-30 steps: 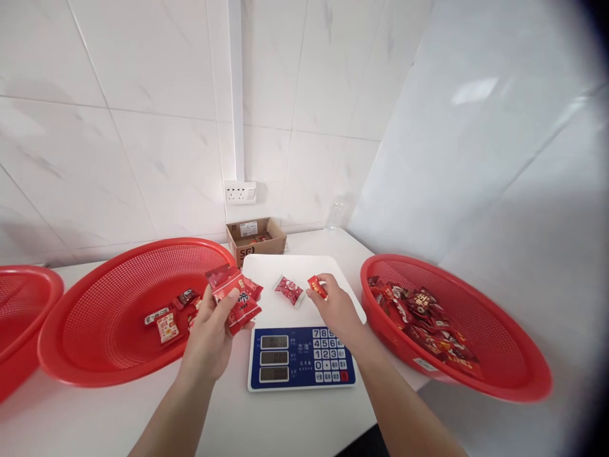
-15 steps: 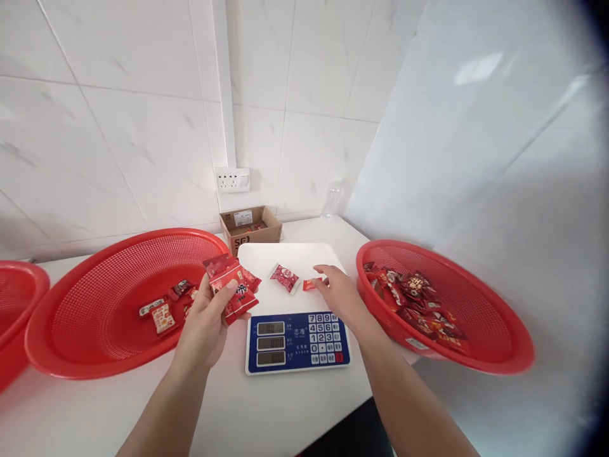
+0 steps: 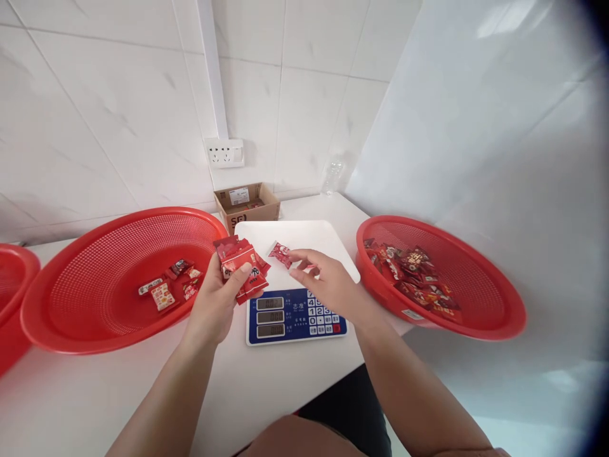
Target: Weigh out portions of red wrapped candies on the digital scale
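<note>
My left hand [image 3: 216, 304] is closed on a bunch of red snack packets [image 3: 240, 263], held up at the left edge of a white weighing scale [image 3: 309, 233]. My right hand [image 3: 328, 285] hovers over the scale's plate with fingers apart. Its index fingertip touches a red-and-white wrapped candy [image 3: 280, 252] lying on the plate. The scale's blue front panel [image 3: 285, 315] shows three displays and a keypad. A small red packet shows faintly under my right hand.
A large red mesh basket [image 3: 95, 327] on the left holds several small packets [image 3: 164, 293]. Another red basket [image 3: 480, 327] on the right holds a pile of red packets [image 3: 413, 273]. Behind stand a cardboard box [image 3: 247, 204], a clear bottle [image 3: 333, 174] and a wall socket [image 3: 224, 153]. A third basket [image 3: 14, 270] sits far left.
My right hand set the small red packet down on the plate, opened, and shifted left to the wrapped candy. My left hand kept its bunch. The camera tipped downward.
</note>
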The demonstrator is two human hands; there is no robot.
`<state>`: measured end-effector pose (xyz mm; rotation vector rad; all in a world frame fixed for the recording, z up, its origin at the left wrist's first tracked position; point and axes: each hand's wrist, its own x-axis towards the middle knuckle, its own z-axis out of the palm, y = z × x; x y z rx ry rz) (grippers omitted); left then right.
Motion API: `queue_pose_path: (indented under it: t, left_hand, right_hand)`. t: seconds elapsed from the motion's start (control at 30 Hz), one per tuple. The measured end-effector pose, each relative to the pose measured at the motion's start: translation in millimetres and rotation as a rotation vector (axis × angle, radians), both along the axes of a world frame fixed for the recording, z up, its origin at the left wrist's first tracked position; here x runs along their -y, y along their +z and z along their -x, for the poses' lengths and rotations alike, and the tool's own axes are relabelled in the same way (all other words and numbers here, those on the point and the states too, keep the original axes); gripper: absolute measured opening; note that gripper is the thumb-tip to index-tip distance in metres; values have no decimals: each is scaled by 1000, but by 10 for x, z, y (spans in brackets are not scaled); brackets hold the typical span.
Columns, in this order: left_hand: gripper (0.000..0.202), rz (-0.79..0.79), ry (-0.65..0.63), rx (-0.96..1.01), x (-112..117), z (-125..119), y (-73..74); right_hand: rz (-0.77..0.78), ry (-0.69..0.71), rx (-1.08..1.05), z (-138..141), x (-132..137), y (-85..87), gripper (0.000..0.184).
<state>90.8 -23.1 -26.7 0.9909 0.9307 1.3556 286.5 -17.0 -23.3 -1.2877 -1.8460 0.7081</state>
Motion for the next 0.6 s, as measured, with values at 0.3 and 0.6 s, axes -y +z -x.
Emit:
queue_pose_path:
  t: [0.3, 0.6]
  left_hand:
    - [42, -64, -54, -39, 46, -159, -160]
    - [34, 58, -122, 169, 120, -235, -83]
  right_hand:
    - [-29, 127, 10, 291, 176, -86, 59]
    - [-74, -25, -84, 328, 146, -153, 41]
